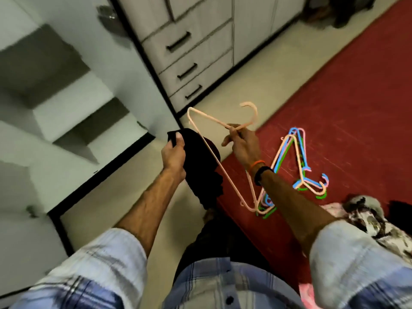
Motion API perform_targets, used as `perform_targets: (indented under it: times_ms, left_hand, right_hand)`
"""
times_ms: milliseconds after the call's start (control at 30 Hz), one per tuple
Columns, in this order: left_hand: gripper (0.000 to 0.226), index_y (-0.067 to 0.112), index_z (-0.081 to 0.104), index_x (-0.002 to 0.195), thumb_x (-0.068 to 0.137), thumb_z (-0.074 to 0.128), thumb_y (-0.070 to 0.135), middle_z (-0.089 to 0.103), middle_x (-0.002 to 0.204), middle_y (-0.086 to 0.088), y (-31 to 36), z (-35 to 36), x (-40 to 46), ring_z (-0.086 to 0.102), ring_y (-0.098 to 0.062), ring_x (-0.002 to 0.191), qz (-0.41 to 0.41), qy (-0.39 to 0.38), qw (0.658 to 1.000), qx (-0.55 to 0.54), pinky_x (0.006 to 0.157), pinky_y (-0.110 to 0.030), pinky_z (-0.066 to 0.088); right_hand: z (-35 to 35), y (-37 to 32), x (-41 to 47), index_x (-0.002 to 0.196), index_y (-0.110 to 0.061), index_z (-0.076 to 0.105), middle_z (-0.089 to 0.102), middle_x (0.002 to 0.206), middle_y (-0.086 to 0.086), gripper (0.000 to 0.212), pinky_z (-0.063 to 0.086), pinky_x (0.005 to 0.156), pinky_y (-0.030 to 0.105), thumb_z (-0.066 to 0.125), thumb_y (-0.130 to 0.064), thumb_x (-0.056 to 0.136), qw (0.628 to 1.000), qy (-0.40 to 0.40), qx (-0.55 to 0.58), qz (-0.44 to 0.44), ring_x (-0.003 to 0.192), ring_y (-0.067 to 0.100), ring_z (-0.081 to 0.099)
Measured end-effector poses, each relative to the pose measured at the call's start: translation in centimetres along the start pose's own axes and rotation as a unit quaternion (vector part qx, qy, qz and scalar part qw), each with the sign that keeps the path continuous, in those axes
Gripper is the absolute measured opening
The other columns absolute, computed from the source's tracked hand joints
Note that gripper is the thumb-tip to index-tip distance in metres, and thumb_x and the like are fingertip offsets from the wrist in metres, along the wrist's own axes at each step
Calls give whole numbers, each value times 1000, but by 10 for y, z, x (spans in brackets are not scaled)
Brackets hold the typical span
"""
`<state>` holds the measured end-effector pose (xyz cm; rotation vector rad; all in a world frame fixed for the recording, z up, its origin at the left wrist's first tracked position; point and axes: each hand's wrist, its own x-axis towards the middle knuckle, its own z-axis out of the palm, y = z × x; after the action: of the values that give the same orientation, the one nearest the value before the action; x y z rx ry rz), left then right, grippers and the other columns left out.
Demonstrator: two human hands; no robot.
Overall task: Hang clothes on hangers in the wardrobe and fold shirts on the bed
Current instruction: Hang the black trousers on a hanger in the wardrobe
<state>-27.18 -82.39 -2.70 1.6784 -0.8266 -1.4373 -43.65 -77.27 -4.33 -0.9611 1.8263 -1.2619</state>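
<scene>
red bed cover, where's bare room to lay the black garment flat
Free: the red bed cover beyond the hanger pile, toward the drawers. Crowded: the near right corner, with the hanger pile and patterned clothes.

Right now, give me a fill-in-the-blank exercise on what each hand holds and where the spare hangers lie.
1. The left hand grips a ____ garment.
2. The right hand holds a peach ____ by its neck.
3. The spare hangers lie on the ____ bed cover.

Missing words: black; hanger; red
</scene>
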Motion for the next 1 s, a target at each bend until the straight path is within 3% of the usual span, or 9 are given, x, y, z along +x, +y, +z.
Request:
perform_targets:
  times_ms: [100,167,233,300,433,567,733,900,1000]
  left_hand:
    - [21,20,68,101,100,56,37,72,109,-6,21,-35,-9,68,-23,105,15,32,999,-39,95,-39,55]
    - [22,18,67,104,100,55,36,72,109,-7,37,-59,-14,69,-23,104,32,57,995,-75,94,-37,56]
    - [24,16,67,108,100,55,36,72,106,-6,53,-82,-18,69,-23,101,46,80,990,-104,90,-35,57]
    - [27,15,67,111,100,55,37,72,102,-4,71,-107,-21,69,-23,99,58,99,985,-127,85,-32,57]
    - [29,14,66,112,99,57,38,71,104,-10,105,-156,-25,69,-27,96,60,114,976,-175,87,-38,58]
    - [39,9,63,122,97,60,38,66,98,-10,135,-205,-22,66,-27,93,42,117,962,-241,88,-42,57]
    - [45,6,61,127,93,67,34,69,118,-11,153,-258,-7,68,-23,100,1,91,941,-326,86,-32,57]
    - [35,-1,60,123,94,65,18,68,104,-11,153,-293,8,68,-18,80,3,108,929,-355,55,-24,55]
    - [33,-3,57,126,97,61,12,67,96,-12,158,-302,7,66,-18,75,29,112,923,-367,56,-26,54]
  right_hand:
    - [32,-35,-7,85,-25,67,69,69,-8,28,42,71,29,46,-21,102,999,-39,-3,-36,60,2,50]
    - [54,-59,-13,73,-17,71,67,75,-8,39,41,72,20,46,-18,102,996,-59,-7,-64,64,3,52]
    - [75,-83,-18,82,-5,75,62,59,-15,36,34,67,6,47,-17,102,994,-81,-16,-77,63,-8,54]
    - [98,-107,-25,92,-4,74,60,51,-20,34,33,67,10,46,-19,102,989,-109,-34,-94,64,-13,54]
    - [145,-150,-43,84,-10,74,64,66,-17,38,34,73,17,44,-24,104,978,-151,-57,-131,75,-1,53]
    - [198,-186,-68,75,-14,72,62,62,-13,40,34,56,5,45,-25,103,970,-174,-68,-154,58,-7,53]
    - [249,-221,-95,87,-13,68,56,66,-6,30,33,59,26,50,-31,102,964,-193,-75,-165,62,9,48]
    - [276,-249,-106,72,-17,65,61,69,0,35,35,59,31,54,-36,99,965,-214,-50,-146,63,16,52]
    - [291,-262,-105,65,-21,62,56,61,-5,37,36,60,29,55,-36,98,959,-238,-39,-146,59,13,49]
